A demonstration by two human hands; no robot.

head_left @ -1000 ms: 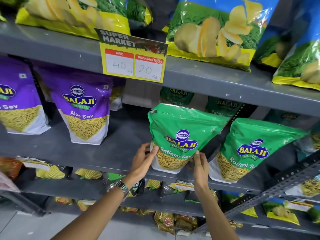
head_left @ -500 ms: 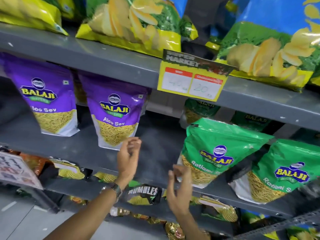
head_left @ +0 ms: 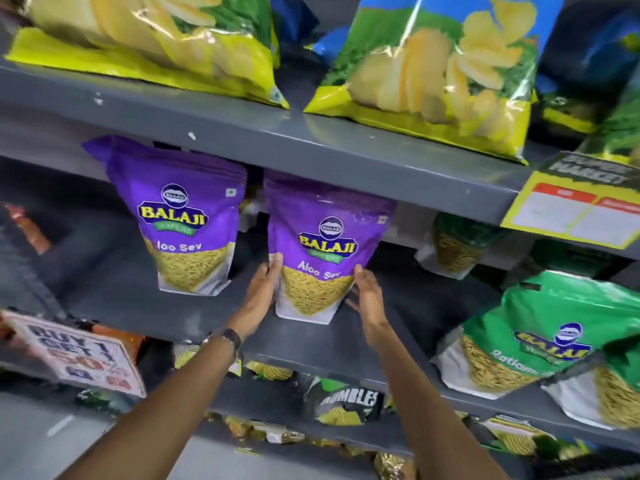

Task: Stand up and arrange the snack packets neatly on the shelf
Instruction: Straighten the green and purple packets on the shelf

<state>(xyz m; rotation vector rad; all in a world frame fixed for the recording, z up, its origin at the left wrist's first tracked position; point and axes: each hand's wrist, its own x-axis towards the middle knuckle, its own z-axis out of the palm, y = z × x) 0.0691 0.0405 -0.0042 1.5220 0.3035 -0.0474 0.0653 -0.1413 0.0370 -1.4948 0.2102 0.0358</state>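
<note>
A purple Aloo Sev packet (head_left: pixel 323 258) stands upright on the grey middle shelf (head_left: pixel 173 306). My left hand (head_left: pixel 263 289) lies flat against its left edge, fingers curled onto the front. My right hand (head_left: pixel 367 292) presses its right edge with fingers straight. A second purple Aloo Sev packet (head_left: pixel 188 220) stands upright just to the left, apart from my hands. Green Ratlami Sev packets (head_left: pixel 540 330) stand at the right on the same shelf.
Large yellow-and-blue chip bags (head_left: pixel 433 74) fill the top shelf. A yellow price tag (head_left: pixel 575 206) hangs from its edge at right. A "Buy 1 Get 1" sign (head_left: pixel 79 351) sticks out at lower left. Small packets (head_left: pixel 346 403) crowd the lower shelf.
Both hands left the green Ratlami Sev packet, moved left along the shelf and came to rest on the sides of the right purple Aloo Sev packet. The view swung left.
</note>
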